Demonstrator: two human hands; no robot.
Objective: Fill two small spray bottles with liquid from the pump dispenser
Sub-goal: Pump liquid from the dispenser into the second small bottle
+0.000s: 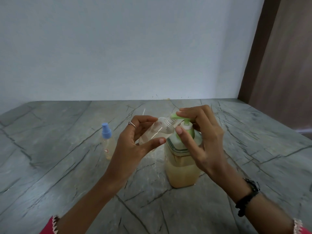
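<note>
I hold the open spray bottle (156, 132) in my left hand (133, 146), thumb and fingers curled round its clear body. The bottle is tilted, neck up and to the right, so that its threaded mouth sits directly under the tip of the green pump spout (177, 117). This alignment lets dispensed liquid enter the narrow opening rather than run down the outside.

My right hand (202, 139) is on the pump dispenser (181, 166). The fingers curl over the top of the spout and the thumb sits beside the white collar, just under the bottle's neck. The grip serves to press the head down while steadying the spout against the mouth.

The dispenser stands upright on the grey stone counter (67, 166), roughly half full of pale yellow liquid. The held bottle appears nearly empty; I judge filling to be at an early stage.

The second spray bottle (108, 144) stands upright to the left, well apart, with its blue cap (106, 130) fitted and yellowish liquid inside. I judge it already filled.

Risk: the mouth is small, so any slip off the spout would spill liquid.
</note>
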